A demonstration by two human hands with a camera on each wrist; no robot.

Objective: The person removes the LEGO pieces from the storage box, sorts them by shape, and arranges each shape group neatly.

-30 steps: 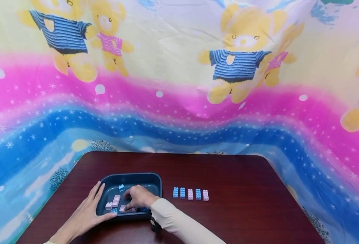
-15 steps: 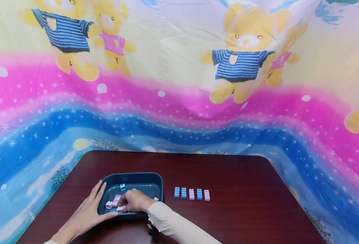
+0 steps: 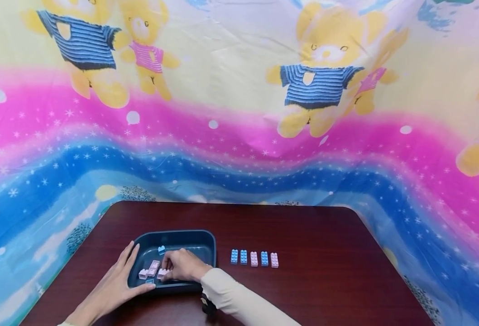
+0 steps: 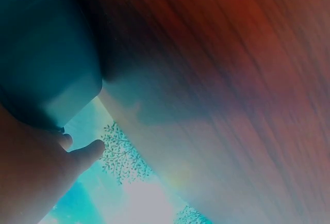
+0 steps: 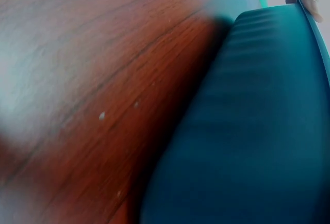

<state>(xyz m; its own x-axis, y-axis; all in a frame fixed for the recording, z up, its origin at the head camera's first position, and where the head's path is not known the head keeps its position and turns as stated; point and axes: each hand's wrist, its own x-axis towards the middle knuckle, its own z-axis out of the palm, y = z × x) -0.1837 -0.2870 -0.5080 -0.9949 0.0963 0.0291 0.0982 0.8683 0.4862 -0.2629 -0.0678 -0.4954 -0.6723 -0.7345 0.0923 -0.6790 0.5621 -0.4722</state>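
Observation:
A dark teal tray (image 3: pixel 202 246) stands on the table, holding several pink and blue toy building blocks. My right hand (image 3: pixel 186 265) reaches into it and pinches a pink building block (image 3: pixel 163 273) between thumb and fingers. Beside that lie a long pink block (image 3: pixel 153 268), a small pink block (image 3: pixel 143 274) and, at the front wall, a blue block (image 3: pixel 150 282). A small blue block (image 3: pixel 161 250) sits farther back in the tray. With fingers straight along the left rim and thumb at the front rim, my left hand (image 3: pixel 111 283) touches the tray.
Right of the tray, several blocks stand in a row on the dark red-brown table (image 3: pixel 325 271), among them a blue block (image 3: pixel 234 256) and a pink block (image 3: pixel 274 260). A bear-print curtain (image 3: pixel 239 149) hangs behind the table. Both wrist views mostly show the tray's outer wall (image 5: pixel 242 131) and wood.
My right hand moved left and forward within the tray, then slightly back right, lifting at the pink block it now pinches. My left hand stays at the tray's edge.

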